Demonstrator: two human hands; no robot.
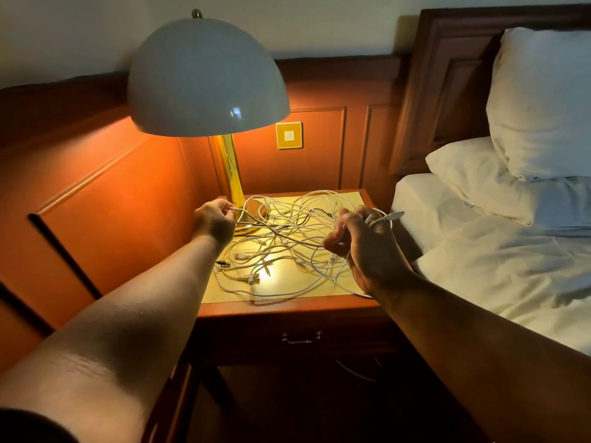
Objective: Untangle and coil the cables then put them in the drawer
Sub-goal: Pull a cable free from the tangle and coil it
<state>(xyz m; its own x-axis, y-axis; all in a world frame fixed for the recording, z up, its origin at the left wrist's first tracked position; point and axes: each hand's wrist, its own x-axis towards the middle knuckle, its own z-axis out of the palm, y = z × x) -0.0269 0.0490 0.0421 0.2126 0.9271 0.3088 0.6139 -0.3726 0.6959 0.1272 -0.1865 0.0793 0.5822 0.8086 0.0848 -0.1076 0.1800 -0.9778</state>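
A tangle of white cables (287, 241) lies spread over the top of the wooden nightstand (287, 310), with several plug ends showing. My left hand (213, 220) is at the tangle's left edge by the lamp base and pinches one cable between thumb and fingers. My right hand (367, 243) is over the right side, with cable loops wound around its fingers and a plug end sticking out to the right. A strand runs taut between the two hands. The drawer (300, 337) under the top is closed, its metal handle facing me.
A lit lamp (208, 78) with a white dome shade and brass stem stands at the nightstand's back left. A wall switch (289, 135) sits on the wood panelling behind. The bed (499, 257) with white sheets and pillows borders the nightstand on the right.
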